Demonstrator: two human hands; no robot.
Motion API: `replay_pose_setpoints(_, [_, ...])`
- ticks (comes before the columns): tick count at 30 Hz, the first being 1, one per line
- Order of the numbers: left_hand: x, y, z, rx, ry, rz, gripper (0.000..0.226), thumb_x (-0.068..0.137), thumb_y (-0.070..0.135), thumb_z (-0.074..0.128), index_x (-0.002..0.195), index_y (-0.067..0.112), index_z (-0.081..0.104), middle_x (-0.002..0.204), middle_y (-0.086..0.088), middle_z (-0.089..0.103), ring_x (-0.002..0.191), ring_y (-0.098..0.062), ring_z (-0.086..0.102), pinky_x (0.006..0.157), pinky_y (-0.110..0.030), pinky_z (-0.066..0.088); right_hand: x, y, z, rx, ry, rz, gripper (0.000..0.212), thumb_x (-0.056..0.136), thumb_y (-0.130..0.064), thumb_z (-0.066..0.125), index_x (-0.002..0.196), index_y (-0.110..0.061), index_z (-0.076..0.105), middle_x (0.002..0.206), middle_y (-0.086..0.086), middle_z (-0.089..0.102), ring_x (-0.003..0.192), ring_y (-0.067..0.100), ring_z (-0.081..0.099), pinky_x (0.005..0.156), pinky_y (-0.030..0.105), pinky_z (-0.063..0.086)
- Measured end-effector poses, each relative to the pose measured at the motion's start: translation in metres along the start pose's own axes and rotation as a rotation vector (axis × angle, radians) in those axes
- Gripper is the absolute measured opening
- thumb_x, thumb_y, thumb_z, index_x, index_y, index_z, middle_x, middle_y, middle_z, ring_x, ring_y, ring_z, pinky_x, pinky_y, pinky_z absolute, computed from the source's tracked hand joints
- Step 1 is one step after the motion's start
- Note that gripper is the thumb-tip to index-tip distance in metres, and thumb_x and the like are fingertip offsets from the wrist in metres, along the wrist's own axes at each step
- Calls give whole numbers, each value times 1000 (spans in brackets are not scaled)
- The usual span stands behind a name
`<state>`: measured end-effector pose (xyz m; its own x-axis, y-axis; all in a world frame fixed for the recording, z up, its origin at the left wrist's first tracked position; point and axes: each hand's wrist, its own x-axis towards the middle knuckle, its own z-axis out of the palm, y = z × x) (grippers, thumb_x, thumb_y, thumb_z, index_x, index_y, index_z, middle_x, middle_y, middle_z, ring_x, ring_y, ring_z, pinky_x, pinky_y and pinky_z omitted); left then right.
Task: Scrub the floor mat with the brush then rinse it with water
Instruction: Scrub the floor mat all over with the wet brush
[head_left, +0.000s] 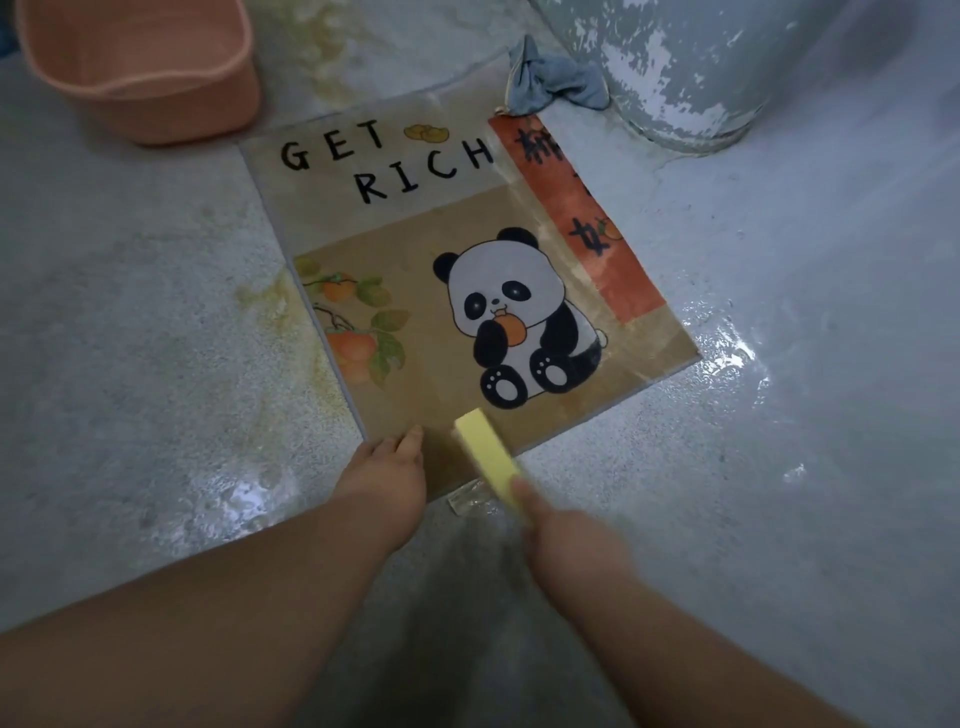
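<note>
A floor mat (431, 249) printed with a panda, oranges and "GET RICH" lies flat on the wet concrete floor. My left hand (384, 473) presses flat on the mat's near corner. My right hand (566, 530) grips the handle end of a pale yellow brush (485, 452), whose head lies on the mat's near edge just below the panda. The right hand and brush are blurred with motion.
A pink plastic basin (140, 67) stands at the top left beside the mat. A grey-blue rag (550, 83) lies at the mat's far corner, next to a large grey drum (685, 67) with peeling paint. Water shines on the floor (727, 353) to the right.
</note>
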<state>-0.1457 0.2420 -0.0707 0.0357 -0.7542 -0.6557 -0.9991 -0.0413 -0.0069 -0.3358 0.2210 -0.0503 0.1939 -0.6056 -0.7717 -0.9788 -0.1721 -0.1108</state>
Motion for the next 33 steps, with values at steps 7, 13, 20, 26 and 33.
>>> replay_pose_setpoints(7, [2, 0, 4, 43, 5, 7, 62, 92, 11, 46, 149, 6, 22, 161, -4, -1, 140, -26, 24, 114, -37, 23, 12, 15, -15, 90, 98, 206, 60, 101, -20, 32, 152, -38, 6, 105, 7, 65, 94, 21, 64, 84, 37, 53])
replay_pose_setpoints(13, [7, 6, -4, 54, 9, -18, 46, 91, 13, 48, 137, 9, 46, 153, -6, 18, 129, -26, 37, 112, -35, 27, 0, 5, 1, 25, 19, -3, 58, 102, -26, 28, 148, -49, 2, 113, 9, 64, 100, 23, 63, 87, 38, 51])
replay_pose_setpoints(20, [4, 4, 0, 59, 8, -4, 52, 91, 13, 45, 142, 7, 38, 158, -6, 8, 137, -26, 29, 116, -39, 22, -2, -13, 1, 32, 20, 70, 62, 101, -20, 29, 151, -41, 0, 113, 10, 64, 99, 23, 64, 87, 40, 53])
replay_pose_setpoints(26, [5, 5, -2, 92, 3, -5, 51, 90, 12, 47, 140, 8, 41, 156, -6, 12, 136, -26, 29, 117, -41, 21, 6, 18, -6, -28, 21, 30, 60, 101, -22, 30, 149, -48, 4, 110, 8, 64, 97, 23, 64, 84, 37, 52])
replay_pose_setpoints(33, [7, 6, -4, 82, 12, 5, 48, 88, 12, 49, 136, 10, 48, 153, -6, 18, 134, -25, 32, 115, -39, 23, -1, -4, -8, 28, 2, 119, 60, 101, -21, 26, 152, -40, -1, 119, 11, 61, 105, 25, 62, 90, 39, 50])
